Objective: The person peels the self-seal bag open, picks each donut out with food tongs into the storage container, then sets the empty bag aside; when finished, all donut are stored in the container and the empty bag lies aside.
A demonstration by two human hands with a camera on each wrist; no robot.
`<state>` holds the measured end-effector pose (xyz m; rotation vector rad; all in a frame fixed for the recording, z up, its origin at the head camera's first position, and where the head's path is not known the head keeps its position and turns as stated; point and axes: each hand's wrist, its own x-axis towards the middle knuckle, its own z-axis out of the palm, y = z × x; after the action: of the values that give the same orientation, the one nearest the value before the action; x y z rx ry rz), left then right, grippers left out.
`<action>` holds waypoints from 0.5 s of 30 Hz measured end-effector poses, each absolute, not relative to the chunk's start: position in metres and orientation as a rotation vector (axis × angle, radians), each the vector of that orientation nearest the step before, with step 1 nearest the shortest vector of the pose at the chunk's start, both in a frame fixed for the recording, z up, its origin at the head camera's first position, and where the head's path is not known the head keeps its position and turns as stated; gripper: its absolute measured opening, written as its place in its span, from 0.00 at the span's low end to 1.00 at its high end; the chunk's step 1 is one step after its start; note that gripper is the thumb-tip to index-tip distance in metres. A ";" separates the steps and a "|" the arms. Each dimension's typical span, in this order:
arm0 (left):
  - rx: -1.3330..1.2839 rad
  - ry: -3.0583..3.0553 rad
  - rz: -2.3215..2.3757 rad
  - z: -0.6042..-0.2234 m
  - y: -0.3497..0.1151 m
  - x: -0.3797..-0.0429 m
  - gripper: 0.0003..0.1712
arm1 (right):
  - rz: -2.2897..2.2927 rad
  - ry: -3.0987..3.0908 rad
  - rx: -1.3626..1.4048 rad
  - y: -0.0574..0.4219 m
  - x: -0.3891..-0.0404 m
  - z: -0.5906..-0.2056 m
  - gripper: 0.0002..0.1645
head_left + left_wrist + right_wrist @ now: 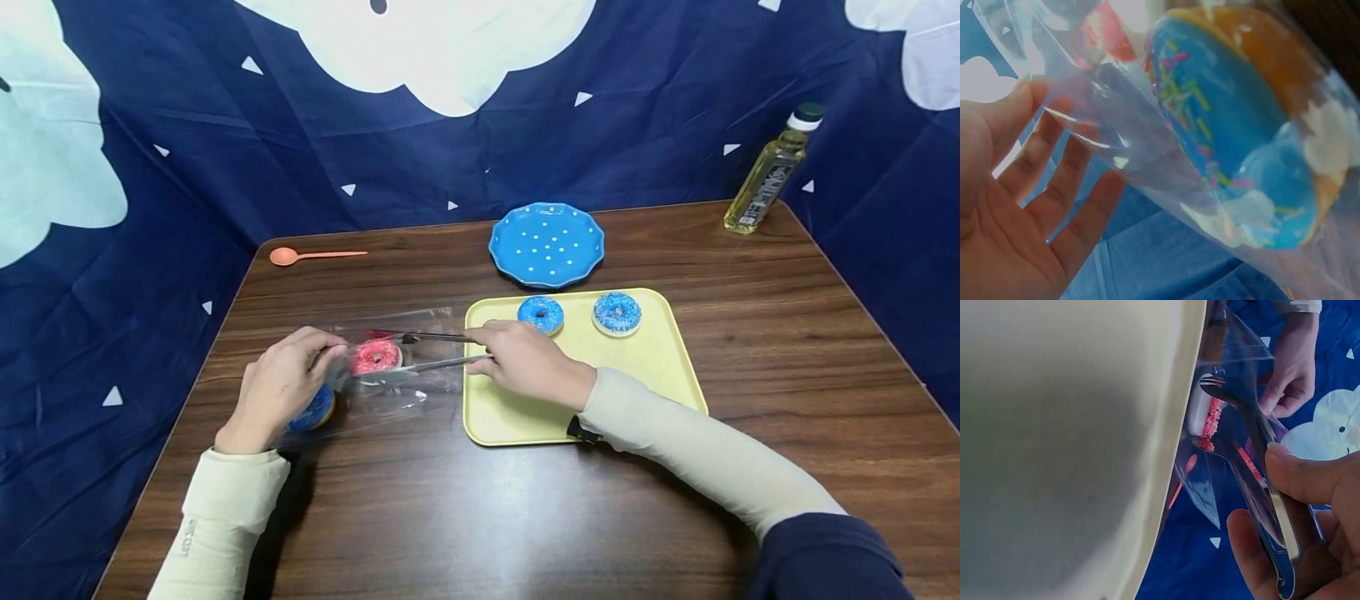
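Observation:
A clear plastic bag (427,400) lies on the wooden table, its edge pinched by my left hand (281,383) between thumb and index finger. My right hand (517,354) holds metal tongs (1250,419), one tip shaped like a fork and the other like a spoon. Those tips reach into the bag around a pink donut (375,357). Beside my left hand, a blue donut with coloured sprinkles (1210,119) shows through the plastic, partly hidden from above by the hand (1029,181).
Two blue donuts, one plain (540,314) and one speckled (617,313), sit on a yellow tray (645,375) under my right hand. Behind it stands a blue dotted plate (547,246). An orange spoon (315,256) lies back left; an oil bottle (768,175) stands back right.

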<state>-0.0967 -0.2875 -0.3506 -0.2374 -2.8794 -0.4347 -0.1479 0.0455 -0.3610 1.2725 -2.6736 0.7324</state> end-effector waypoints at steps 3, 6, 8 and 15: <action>-0.224 -2.895 -0.440 -0.352 -0.287 -0.097 0.14 | 0.744 -2.677 1.244 0.057 -0.143 -0.360 0.26; -0.215 -2.908 -0.443 -0.352 -0.288 -0.097 0.15 | 0.758 -2.665 1.233 0.068 -0.139 -0.358 0.26; -0.218 -2.907 -0.442 -0.352 -0.288 -0.097 0.16 | 0.763 -2.656 1.224 0.077 -0.136 -0.357 0.25; -0.228 -2.902 -0.445 -0.353 -0.287 -0.099 0.15 | 0.764 -2.614 1.140 0.109 -0.125 -0.355 0.28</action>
<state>-0.0994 -0.2875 -0.3527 -0.2284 -2.9016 -0.4451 -0.1247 0.1089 -0.3553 1.1402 -2.6137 0.7636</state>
